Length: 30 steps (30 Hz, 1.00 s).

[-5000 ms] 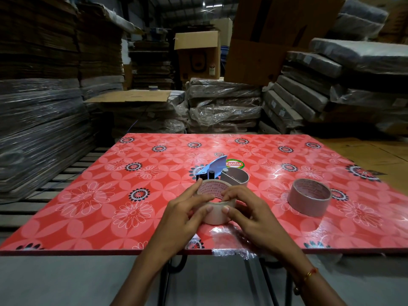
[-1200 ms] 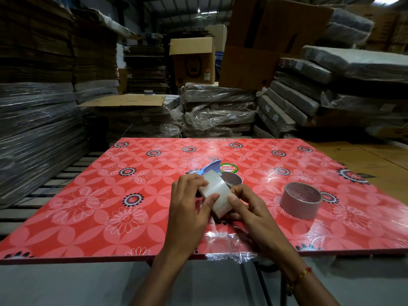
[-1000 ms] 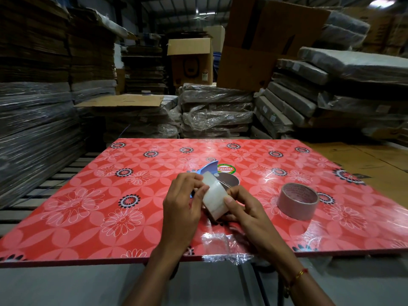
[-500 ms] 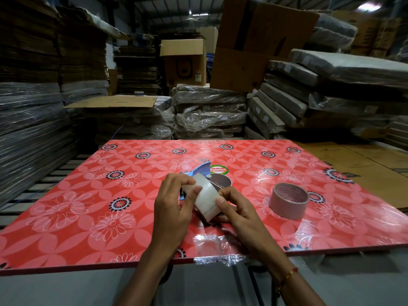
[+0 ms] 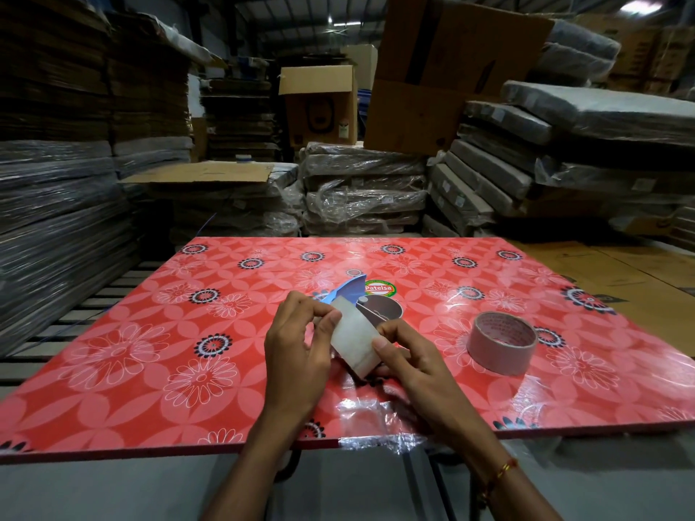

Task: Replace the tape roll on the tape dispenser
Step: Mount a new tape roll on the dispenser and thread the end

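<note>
From the head view, the person was likely hunting for the loose end of the clear tape roll [image 5: 353, 342], held tilted just above the desk [image 5: 150, 332] at the frame's middle. The left hand [image 5: 297, 355] and right hand [image 5: 410, 361] both gripped it. Next, the roll probably had to go onto the blue dispenser [image 5: 349, 291] just behind. The roll looked milky and shiny.

Warehouse or packaging storeroom. Flattened cardboard stacks [image 5: 94, 77] floor to ceiling at 9 to 10 o'clock; shrink-wrapped bundles [image 5: 361, 189] piled at 12 o'clock, more leaning stacks [image 5: 564, 144] at 2 o'clock. Open cardboard boxes [image 5: 319, 103] perched on top at 12 to 1 o'clock. Metal roof trusses, strip light overhead. Floral red table [image 5: 150, 332] as makeshift workbench amid stock.
</note>
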Tool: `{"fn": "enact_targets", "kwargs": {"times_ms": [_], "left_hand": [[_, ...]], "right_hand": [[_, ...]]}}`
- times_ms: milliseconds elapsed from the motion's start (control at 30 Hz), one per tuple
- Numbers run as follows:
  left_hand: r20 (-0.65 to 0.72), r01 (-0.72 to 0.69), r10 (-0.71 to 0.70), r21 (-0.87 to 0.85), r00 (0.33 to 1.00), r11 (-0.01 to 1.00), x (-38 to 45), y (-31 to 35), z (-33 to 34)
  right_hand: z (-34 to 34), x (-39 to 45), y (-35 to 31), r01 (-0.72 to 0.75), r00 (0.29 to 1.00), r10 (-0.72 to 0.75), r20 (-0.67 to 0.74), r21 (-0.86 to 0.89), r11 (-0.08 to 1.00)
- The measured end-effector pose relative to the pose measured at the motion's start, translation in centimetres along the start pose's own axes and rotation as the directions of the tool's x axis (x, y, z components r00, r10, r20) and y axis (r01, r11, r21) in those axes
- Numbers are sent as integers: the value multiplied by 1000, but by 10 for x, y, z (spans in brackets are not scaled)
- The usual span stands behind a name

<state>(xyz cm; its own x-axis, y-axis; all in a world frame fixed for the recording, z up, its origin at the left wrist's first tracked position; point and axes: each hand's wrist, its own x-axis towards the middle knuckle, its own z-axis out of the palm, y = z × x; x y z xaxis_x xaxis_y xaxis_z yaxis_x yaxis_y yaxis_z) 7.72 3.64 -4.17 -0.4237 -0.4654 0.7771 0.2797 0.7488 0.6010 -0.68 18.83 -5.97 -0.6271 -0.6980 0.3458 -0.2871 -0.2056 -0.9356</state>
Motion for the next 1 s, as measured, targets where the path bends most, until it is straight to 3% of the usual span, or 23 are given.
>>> {"fn": "enact_targets", "kwargs": {"times_ms": [200, 467, 700, 1000], "left_hand": [[-30, 171, -178, -159, 984, 972, -5, -1, 2], [2, 23, -23, -10, 1000, 1000, -12, 7, 0], [-49, -73, 73, -2, 996, 997, -8, 5, 0], [-20, 88, -92, -153, 996, 984, -11, -8, -7]], "right_hand": [[1, 1, 5, -15, 999, 12, -36, -85, 996], [2, -2, 0, -17, 999, 13, -44, -91, 996], [3, 0, 2, 32, 998, -39, -48, -133, 991], [5, 3, 8, 76, 989, -107, -100, -273, 959]]}}
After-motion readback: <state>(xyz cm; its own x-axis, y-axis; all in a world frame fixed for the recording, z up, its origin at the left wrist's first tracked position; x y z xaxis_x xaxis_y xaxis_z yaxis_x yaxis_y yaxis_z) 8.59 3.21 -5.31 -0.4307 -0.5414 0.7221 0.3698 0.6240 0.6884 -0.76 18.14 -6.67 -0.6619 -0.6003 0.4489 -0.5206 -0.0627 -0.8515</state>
